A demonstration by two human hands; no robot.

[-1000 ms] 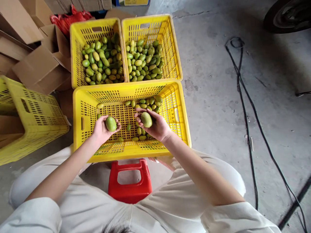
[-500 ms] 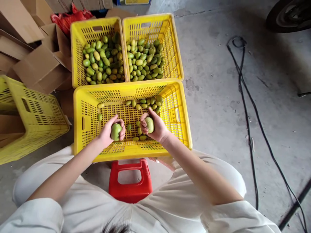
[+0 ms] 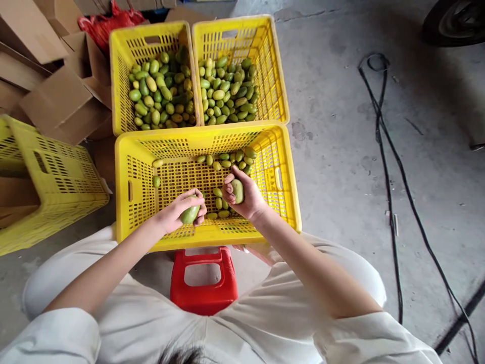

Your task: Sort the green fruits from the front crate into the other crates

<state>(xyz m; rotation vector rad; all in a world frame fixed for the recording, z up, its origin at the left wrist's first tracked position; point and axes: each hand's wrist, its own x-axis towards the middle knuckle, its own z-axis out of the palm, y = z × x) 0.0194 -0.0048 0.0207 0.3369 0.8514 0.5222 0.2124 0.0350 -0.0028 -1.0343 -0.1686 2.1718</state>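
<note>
My left hand (image 3: 178, 212) is closed around a green mango (image 3: 189, 215), palm turned down, low over the near side of the front yellow crate (image 3: 125, 151). My right hand (image 3: 244, 197) grips another green mango (image 3: 238, 190) above the crate's middle. Several small green mangoes (image 3: 231, 157) lie loose at the crate's far right, and a few (image 3: 220, 204) lie between my hands.
Two yellow crates behind hold heaps of green mangoes, left crate (image 3: 117, 76) and right crate (image 3: 276, 65). An overturned yellow crate (image 3: 49, 187) and cardboard boxes (image 3: 60, 101) sit at left. A red stool (image 3: 204, 283) stands between my knees. Black cables (image 3: 382, 151) run over the concrete floor at right.
Both hands turned from palm-up to gripping their mangoes. The left hand moved right and down toward the crate's near side; the right hand stayed over the middle.
</note>
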